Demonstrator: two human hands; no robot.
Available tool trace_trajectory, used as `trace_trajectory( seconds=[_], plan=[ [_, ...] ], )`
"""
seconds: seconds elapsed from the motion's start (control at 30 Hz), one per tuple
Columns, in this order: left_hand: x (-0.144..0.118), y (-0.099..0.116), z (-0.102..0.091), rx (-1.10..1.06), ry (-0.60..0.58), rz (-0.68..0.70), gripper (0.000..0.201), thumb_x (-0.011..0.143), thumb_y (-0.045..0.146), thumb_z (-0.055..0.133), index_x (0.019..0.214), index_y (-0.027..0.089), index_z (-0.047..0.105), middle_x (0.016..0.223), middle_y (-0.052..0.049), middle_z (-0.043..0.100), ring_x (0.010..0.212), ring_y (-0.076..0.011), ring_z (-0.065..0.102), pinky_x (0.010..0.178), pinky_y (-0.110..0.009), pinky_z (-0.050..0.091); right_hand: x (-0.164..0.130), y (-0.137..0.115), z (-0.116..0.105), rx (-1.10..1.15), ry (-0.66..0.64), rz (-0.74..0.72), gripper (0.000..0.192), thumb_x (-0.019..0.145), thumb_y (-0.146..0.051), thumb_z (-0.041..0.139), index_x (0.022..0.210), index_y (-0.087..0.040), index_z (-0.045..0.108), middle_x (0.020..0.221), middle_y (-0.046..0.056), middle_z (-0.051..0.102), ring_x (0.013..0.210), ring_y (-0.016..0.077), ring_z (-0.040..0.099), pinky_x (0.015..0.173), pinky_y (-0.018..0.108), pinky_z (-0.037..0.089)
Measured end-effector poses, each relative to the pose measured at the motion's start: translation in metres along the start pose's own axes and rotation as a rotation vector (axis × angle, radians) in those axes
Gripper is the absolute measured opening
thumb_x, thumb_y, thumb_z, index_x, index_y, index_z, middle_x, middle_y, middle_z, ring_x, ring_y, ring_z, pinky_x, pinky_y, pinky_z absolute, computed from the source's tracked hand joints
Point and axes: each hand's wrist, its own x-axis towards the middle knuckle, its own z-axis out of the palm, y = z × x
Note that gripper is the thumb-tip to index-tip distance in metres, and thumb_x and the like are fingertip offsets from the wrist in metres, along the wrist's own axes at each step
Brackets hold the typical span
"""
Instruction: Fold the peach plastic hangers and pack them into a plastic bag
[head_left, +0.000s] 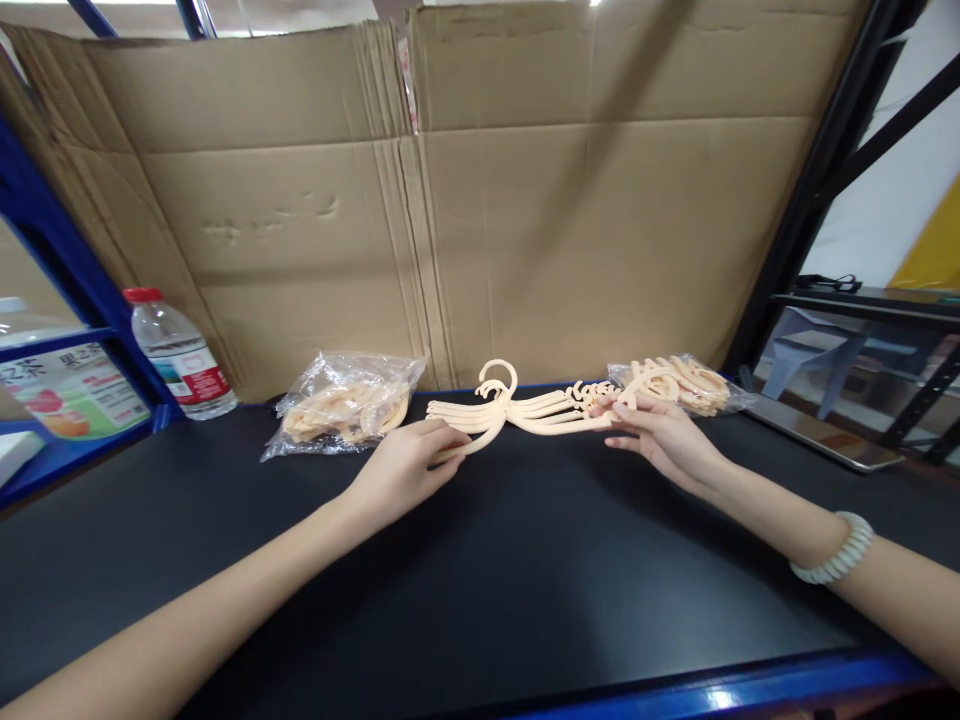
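Observation:
Several cream plastic clothes hangers [553, 428] lie stacked in a fan at the middle of the black table, their hooks pointing away from me. My left hand [409, 460] pinches the left arm of the nearest hanger between thumb and fingers. At the other end, my right hand [664, 435] has thumb and forefinger closed on the right tip of that hanger, its lower fingers loosely spread. On the left is a clear plastic bag [349, 400] with cream hangers in it. Beyond my right hand, another clear bag [697, 385] of hangers is partly hidden by it.
A water bottle [184, 355] with a red cap stands at the back left, beside a blue shelf [67, 345]. Tall cardboard [600, 220] walls off the table's rear. On the right, a flat tablet-like object [821, 432] lies near the black rack. A blue edge [720, 695] runs along the front.

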Motion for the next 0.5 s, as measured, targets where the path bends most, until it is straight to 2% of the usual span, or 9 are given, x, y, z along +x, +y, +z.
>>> trace_trajectory(
  seconds=[0.03,0.1,0.2,0.33,0.5],
  plan=[
    [0.001,-0.001,-0.006,0.009,-0.044,-0.001,0.016,0.085,0.018,0.052,0.093,0.018,0.066,0.085,-0.006,0.067,0.077,-0.0186,0.063,0.069,-0.029,0.048,0.003,-0.002,-0.004,0.019,-0.011,-0.023,0.017,0.073,-0.032,0.072,0.083,-0.02,0.066,0.095,0.005,0.067,0.083,0.0168,0.062,0.068,0.029,0.053],
    [0.002,-0.003,-0.016,0.011,-0.129,0.003,0.016,0.084,0.018,0.051,0.091,0.018,0.066,0.084,-0.005,0.068,0.075,-0.0184,0.062,0.067,-0.027,0.047,0.009,-0.006,-0.015,0.061,-0.024,-0.03,0.018,0.068,-0.031,0.074,0.081,-0.021,0.067,0.083,0.001,0.067,0.073,0.013,0.059,0.061,0.024,0.05],
    [0.003,-0.007,-0.026,-0.006,-0.232,0.036,0.016,0.084,0.017,0.05,0.087,0.018,0.066,0.081,-0.004,0.066,0.072,-0.0171,0.061,0.065,-0.026,0.045,0.017,-0.013,-0.037,0.01,-0.113,0.066,0.024,0.06,-0.028,0.08,0.08,-0.021,0.07,0.064,-0.003,0.061,0.059,0.0089,0.054,0.055,0.02,0.046],
    [0.003,-0.011,-0.027,-0.075,-0.325,0.091,0.018,0.084,0.015,0.049,0.087,0.018,0.066,0.089,-0.005,0.065,0.077,-0.0164,0.061,0.069,-0.025,0.046,0.022,-0.02,-0.06,-0.384,-0.291,0.141,0.026,0.06,-0.03,0.081,0.083,-0.019,0.071,0.074,0.001,0.069,0.069,0.0127,0.061,0.065,0.026,0.049],
    [0.002,-0.013,-0.019,-0.117,-0.382,0.086,0.02,0.085,0.014,0.048,0.089,0.018,0.068,0.089,-0.005,0.066,0.079,-0.0166,0.062,0.072,-0.026,0.046,0.022,-0.027,-0.065,-0.848,-0.474,-0.027,0.024,0.068,-0.041,0.073,0.08,-0.02,0.073,0.079,0.003,0.071,0.077,0.0176,0.063,0.073,0.03,0.047]
  ],
)
